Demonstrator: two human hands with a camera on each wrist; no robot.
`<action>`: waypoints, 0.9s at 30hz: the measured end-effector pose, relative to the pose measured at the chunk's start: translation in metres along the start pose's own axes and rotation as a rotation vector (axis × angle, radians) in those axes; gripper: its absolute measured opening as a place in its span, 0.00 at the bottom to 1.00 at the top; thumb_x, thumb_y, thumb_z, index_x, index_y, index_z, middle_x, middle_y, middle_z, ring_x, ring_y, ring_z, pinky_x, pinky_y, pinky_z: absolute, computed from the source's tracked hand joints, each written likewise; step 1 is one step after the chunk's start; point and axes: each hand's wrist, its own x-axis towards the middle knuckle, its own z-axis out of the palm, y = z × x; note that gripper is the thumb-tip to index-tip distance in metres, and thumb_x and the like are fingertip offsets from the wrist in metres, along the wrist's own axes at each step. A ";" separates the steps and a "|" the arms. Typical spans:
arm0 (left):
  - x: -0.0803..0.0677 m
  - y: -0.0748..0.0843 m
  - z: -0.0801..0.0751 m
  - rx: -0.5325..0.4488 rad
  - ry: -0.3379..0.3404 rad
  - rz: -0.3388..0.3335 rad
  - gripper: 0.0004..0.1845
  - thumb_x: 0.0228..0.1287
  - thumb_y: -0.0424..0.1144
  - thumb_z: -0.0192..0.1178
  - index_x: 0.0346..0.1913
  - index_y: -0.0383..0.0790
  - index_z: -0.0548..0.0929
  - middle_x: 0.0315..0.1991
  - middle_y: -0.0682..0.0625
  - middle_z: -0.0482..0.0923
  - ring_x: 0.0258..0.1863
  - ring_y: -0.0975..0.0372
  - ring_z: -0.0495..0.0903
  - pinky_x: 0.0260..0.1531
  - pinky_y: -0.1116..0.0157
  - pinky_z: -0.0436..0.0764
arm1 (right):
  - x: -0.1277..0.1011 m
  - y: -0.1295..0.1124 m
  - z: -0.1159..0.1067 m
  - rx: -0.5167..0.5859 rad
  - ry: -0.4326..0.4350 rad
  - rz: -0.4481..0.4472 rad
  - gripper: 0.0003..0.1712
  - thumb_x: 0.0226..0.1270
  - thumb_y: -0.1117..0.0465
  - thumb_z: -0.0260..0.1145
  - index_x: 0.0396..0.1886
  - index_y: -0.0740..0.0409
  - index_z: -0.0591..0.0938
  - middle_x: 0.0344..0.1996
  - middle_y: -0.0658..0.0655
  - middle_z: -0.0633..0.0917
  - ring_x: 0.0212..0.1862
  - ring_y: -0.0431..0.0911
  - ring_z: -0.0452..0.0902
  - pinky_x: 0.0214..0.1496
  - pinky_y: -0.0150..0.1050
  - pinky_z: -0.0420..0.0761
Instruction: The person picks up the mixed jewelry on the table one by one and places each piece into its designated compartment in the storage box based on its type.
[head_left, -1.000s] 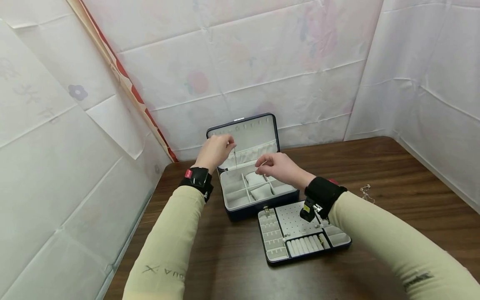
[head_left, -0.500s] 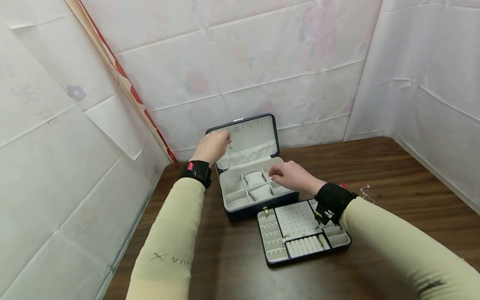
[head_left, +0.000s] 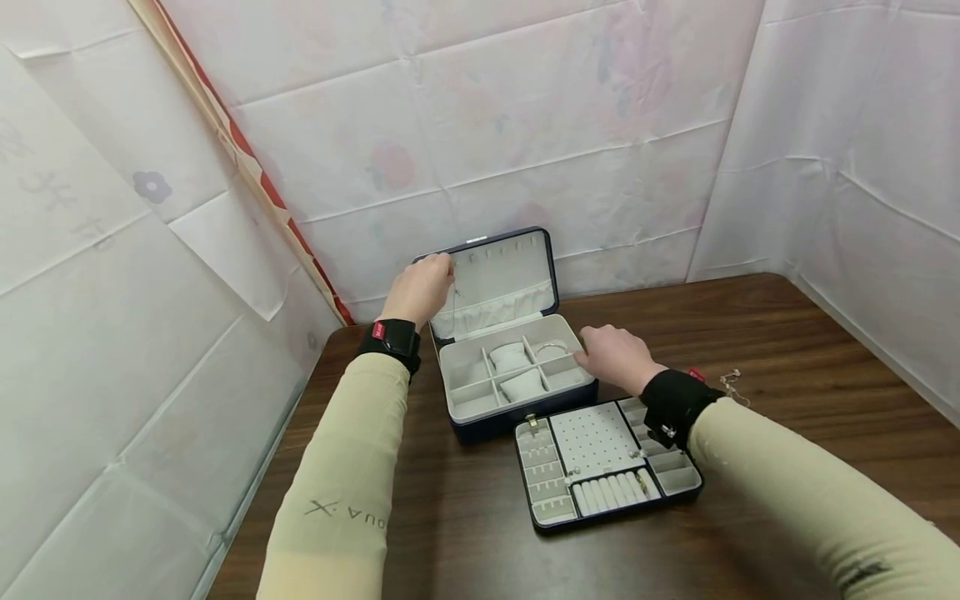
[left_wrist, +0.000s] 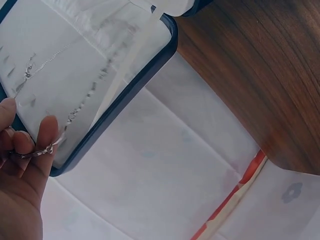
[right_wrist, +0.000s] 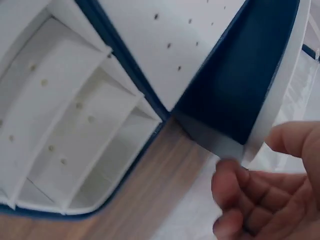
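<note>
In the head view my left hand (head_left: 420, 287) is raised before the open lid (head_left: 501, 271) of a navy jewelry box (head_left: 487, 428). Its fingers pinch a thin silver necklace (left_wrist: 71, 118), whose strands hang down across the pale lid lining in the left wrist view. A bit of the chain crosses the fingers. At the box's right end, my right hand (head_left: 617, 358) has its thumb and curled fingers round the corner of the rim, as the right wrist view shows. Inside the box, white cushions (head_left: 510, 357) sit in divided compartments, and a bangle (head_left: 552, 345) lies in the back right one.
In front of the box lies a removable jewelry tray (head_left: 594, 437) with ring rolls (head_left: 609, 491), a perforated panel and small compartments. Further right on the wooden table (head_left: 795, 350) is another fine chain (head_left: 733, 387). White cloth (head_left: 480, 142) hangs behind and on both sides.
My left hand has risen slightly toward the lid's hooks with the necklace. My right hand has moved right, from over the compartments to the box's right edge, uncovering the bangle.
</note>
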 end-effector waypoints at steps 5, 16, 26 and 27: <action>0.000 0.001 -0.002 0.006 0.001 -0.019 0.07 0.77 0.37 0.57 0.49 0.38 0.80 0.45 0.44 0.83 0.45 0.48 0.83 0.44 0.50 0.82 | 0.001 0.004 0.004 0.029 -0.088 -0.025 0.11 0.71 0.65 0.59 0.48 0.66 0.81 0.31 0.58 0.84 0.26 0.48 0.73 0.30 0.42 0.71; 0.000 0.000 -0.004 0.004 0.016 -0.039 0.06 0.77 0.38 0.57 0.48 0.40 0.80 0.46 0.46 0.84 0.45 0.50 0.84 0.43 0.51 0.82 | -0.001 0.008 0.008 0.060 -0.043 -0.166 0.12 0.68 0.72 0.57 0.48 0.71 0.81 0.27 0.58 0.82 0.26 0.46 0.69 0.32 0.40 0.69; -0.002 -0.002 -0.002 0.007 0.066 -0.054 0.06 0.77 0.39 0.58 0.47 0.41 0.82 0.43 0.48 0.84 0.42 0.50 0.85 0.41 0.50 0.83 | 0.000 0.011 0.009 0.070 -0.007 -0.221 0.07 0.69 0.73 0.58 0.41 0.68 0.81 0.22 0.54 0.77 0.25 0.46 0.67 0.30 0.39 0.67; -0.002 -0.002 -0.002 0.008 0.067 -0.057 0.06 0.77 0.39 0.58 0.47 0.41 0.82 0.43 0.48 0.84 0.42 0.50 0.85 0.41 0.51 0.83 | 0.000 0.011 0.009 0.069 -0.007 -0.223 0.07 0.69 0.73 0.58 0.42 0.68 0.81 0.22 0.54 0.78 0.25 0.46 0.68 0.30 0.39 0.67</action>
